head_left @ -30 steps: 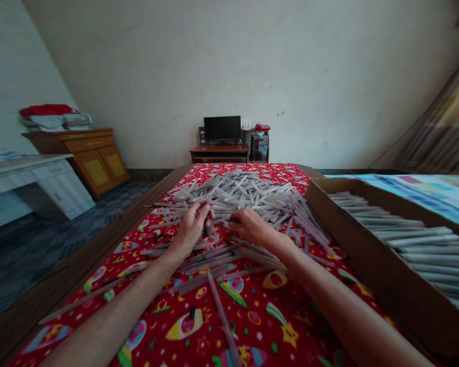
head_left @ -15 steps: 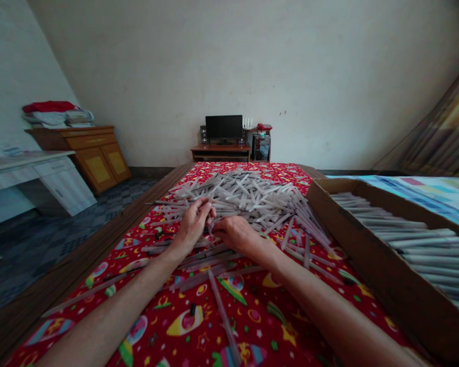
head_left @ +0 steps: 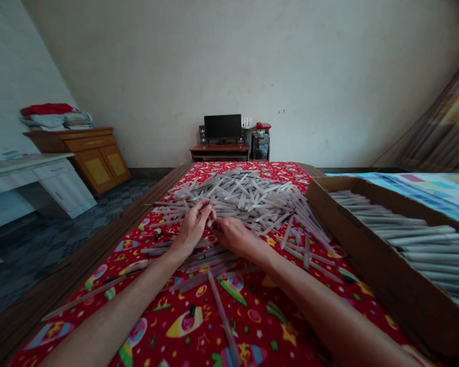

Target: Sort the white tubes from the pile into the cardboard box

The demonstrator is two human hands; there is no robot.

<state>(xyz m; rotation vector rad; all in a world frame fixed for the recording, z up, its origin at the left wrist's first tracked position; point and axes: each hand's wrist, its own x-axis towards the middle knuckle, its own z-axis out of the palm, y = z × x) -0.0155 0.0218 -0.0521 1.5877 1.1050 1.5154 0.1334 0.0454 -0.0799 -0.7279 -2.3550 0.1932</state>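
My left hand (head_left: 194, 220) is closed, its fingers curled in a pinch at the near edge of a heap of thin translucent plastic tubes (head_left: 248, 193). Right beside it, my right hand (head_left: 232, 232) is also closed, fingertips almost meeting those of the left. Whatever they pinch is small and mostly hidden by the fingers. Below my hands lie several more loose tubes (head_left: 210, 262), partly covered by my left wrist. One single tube (head_left: 224, 316) points toward me on the red patterned cloth (head_left: 153, 331). A small black piece (head_left: 193, 310) lies to its left.
On the right stands a long cardboard box (head_left: 352, 244) holding many whitish tubes (head_left: 424, 239). Beyond it is a checked bedspread (head_left: 413, 186). A monitor (head_left: 223, 126) stands on a small desk at the far wall. A wooden cabinet (head_left: 95, 158) and white desk (head_left: 61, 183) are at left.
My right hand has shifted very slightly, with its fingertips a little higher. The pale bit that showed between the hands is now hidden. The tubes and the box stay in place.
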